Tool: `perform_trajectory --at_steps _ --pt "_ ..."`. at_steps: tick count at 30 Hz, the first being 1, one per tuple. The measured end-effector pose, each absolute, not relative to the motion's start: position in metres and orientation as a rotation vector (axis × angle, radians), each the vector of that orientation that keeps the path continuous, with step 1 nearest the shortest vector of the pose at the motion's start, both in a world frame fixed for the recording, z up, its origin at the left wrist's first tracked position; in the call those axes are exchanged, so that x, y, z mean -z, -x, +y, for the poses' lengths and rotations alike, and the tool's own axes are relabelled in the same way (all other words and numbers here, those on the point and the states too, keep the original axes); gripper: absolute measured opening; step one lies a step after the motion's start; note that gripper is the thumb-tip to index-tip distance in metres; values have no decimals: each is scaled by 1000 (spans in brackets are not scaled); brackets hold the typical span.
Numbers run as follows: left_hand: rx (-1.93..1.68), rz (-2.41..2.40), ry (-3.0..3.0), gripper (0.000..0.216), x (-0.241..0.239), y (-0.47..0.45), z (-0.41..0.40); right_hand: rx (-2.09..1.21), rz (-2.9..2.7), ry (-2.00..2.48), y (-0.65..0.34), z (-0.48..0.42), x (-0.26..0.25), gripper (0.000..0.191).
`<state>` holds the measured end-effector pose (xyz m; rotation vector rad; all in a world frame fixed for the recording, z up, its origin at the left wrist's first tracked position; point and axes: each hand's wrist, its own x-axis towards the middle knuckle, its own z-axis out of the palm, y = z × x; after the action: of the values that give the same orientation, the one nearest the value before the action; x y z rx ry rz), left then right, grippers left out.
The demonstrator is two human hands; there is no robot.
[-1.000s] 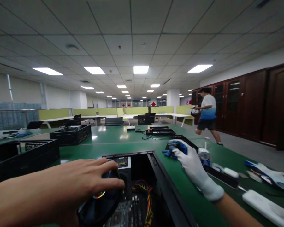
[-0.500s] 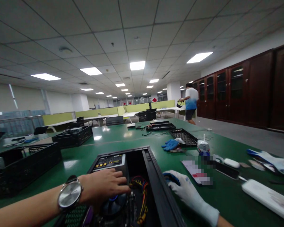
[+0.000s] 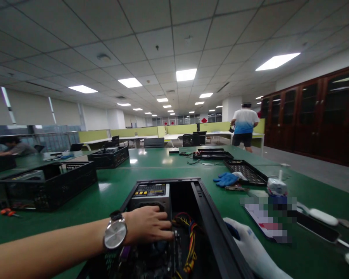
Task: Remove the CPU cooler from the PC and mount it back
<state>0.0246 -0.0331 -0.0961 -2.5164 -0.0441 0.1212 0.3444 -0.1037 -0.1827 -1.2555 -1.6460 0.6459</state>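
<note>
An uncovered black computer case [image 3: 205, 201] lies on the green table in front of me. My left hand [image 3: 148, 224], bare with a silver wristwatch [image 3: 115, 232], reaches into it over the dark cooling fan [image 3: 159, 248]. Its fingers are stretched out and slightly bent, with the tips by the board's slots [image 3: 177, 242]; the thumb is hidden. Beyond the hand sits the power supply [image 3: 151, 192], and to its right runs a bundle of coloured cables [image 3: 192, 246]. My right hand [image 3: 244, 240], in a white and blue glove, is curled against the case's right outer side, its fingertips hidden.
More open cases [image 3: 46, 190] [image 3: 109, 156] stand at left, near an orange-handled screwdriver [image 3: 8, 212]. To the right lie a blue glove [image 3: 225, 179], a perforated black panel [image 3: 247, 172] and a phone [image 3: 317, 226]. One person [image 3: 246, 124] stands beyond the table; another [image 3: 17, 147] sits far left.
The view has turned left, so the case and both hands appear further right. Both hands keep about the same place at the case. The standing person has turned their back.
</note>
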Motion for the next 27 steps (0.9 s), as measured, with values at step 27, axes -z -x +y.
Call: perform_trajectory --at_steps 27 --pt "46 -234 2468 48 78 -18 -86 -457 -1655 1286 -344 -102 202 31"
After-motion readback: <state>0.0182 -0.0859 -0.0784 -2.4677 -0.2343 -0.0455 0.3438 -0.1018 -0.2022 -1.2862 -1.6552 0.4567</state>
